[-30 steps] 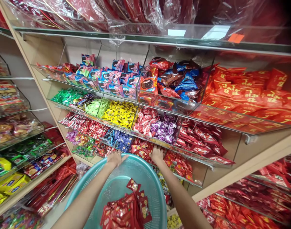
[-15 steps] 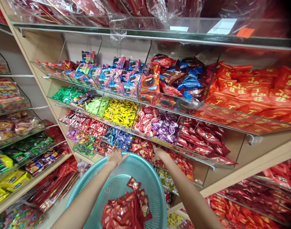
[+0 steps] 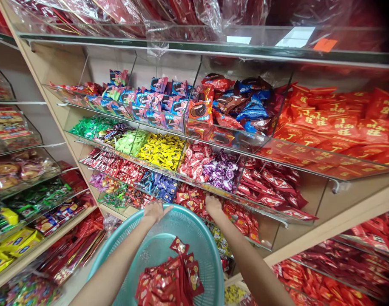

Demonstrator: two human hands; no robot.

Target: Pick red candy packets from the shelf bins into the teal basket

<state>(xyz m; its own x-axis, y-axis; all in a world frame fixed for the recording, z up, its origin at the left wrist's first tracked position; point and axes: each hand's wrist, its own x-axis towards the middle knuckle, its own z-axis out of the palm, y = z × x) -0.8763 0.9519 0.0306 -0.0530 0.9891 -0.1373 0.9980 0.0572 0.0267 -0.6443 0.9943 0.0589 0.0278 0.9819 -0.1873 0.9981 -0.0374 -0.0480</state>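
Observation:
A teal plastic basket (image 3: 213, 250) holds a pile of red packets (image 3: 165, 280) at the bottom centre. My left hand (image 3: 155, 210) grips the basket's far rim, its thumb lying along the edge. Beyond the rim on the right, my right hand (image 3: 212, 205) reaches into a low shelf compartment of red packets (image 3: 191, 199). Its fingers are curled down among the packets, and their tips are hidden, so anything they hold cannot be made out.
Glass-fronted shelves hold yellow sweets (image 3: 162, 151), purple-wrapped sweets (image 3: 222, 170) and large red bags (image 3: 334, 123). A glass shelf edge (image 3: 254, 204) runs just above my right hand. More stocked shelves (image 3: 50, 199) stand at the left.
My right hand has shifted slightly, and its fingers are now curled in where they stretched toward the packets before. My left hand and the basket stay in place.

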